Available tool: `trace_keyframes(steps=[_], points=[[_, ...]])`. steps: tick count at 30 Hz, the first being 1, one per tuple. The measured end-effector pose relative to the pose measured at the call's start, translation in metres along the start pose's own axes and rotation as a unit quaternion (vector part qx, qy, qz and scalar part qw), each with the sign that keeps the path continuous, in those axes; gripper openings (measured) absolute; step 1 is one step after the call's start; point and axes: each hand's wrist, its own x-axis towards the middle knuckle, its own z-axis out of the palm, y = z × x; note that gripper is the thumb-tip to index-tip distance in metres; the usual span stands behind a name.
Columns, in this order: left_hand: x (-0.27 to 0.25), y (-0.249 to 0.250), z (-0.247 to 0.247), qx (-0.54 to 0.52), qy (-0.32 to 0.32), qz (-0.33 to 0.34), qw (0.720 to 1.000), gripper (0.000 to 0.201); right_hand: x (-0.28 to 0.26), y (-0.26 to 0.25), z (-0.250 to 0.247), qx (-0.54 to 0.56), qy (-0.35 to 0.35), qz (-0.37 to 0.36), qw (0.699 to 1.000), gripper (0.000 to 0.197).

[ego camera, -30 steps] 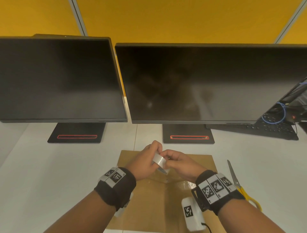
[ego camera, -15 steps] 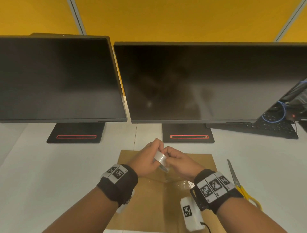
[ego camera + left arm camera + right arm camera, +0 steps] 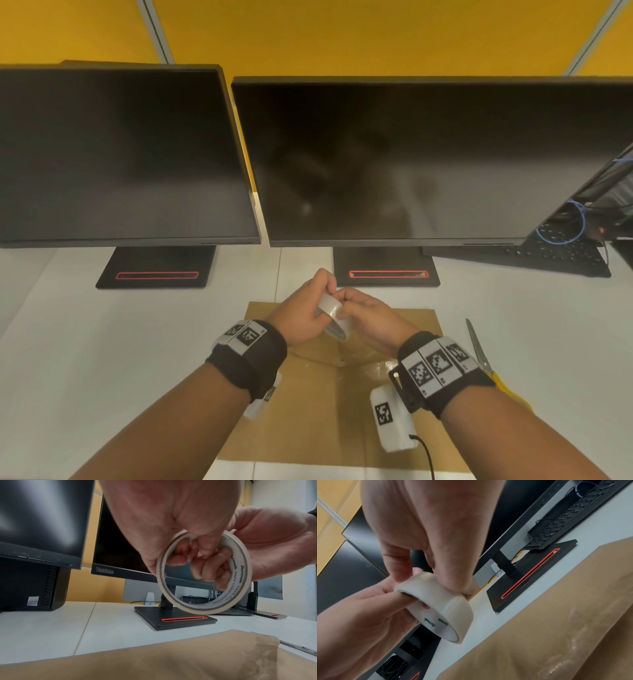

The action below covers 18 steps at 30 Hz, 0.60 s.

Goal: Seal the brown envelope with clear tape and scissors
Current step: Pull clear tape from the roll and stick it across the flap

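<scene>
From the head view, both hands meet above the brown envelope [image 3: 308, 404] lying flat on the white desk [image 3: 102, 342]; the left hand [image 3: 301, 318] and right hand [image 3: 370, 318] both clasp the tape roll [image 3: 334, 317] between them; the scissors [image 3: 479, 353] lie just right of the envelope.

From the left wrist, left fingers [image 3: 178, 559] hook through the roll's core, the roll held clear above the envelope.

From the right wrist, the right thumb and fingers pinch the roll's outer band.

Scissors [image 3: 479, 353] lie right of the envelope [image 3: 308, 411], monitors [image 3: 411, 164] behind.
</scene>
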Motion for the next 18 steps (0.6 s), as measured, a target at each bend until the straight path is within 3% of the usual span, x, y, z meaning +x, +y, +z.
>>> trace_keyframes(steps=[12,18], points=[[0.000,-0.003,0.003,0.002,-0.014,0.010,1.000,0.028,-0.007,0.003,0.000,-0.008,-0.009,-0.005,1.000,0.028],[0.001,-0.005,0.003,0.008,-0.021,-0.003,1.000,0.028,-0.011,0.005,0.001,-0.006,0.012,-0.003,1.000,0.044]])
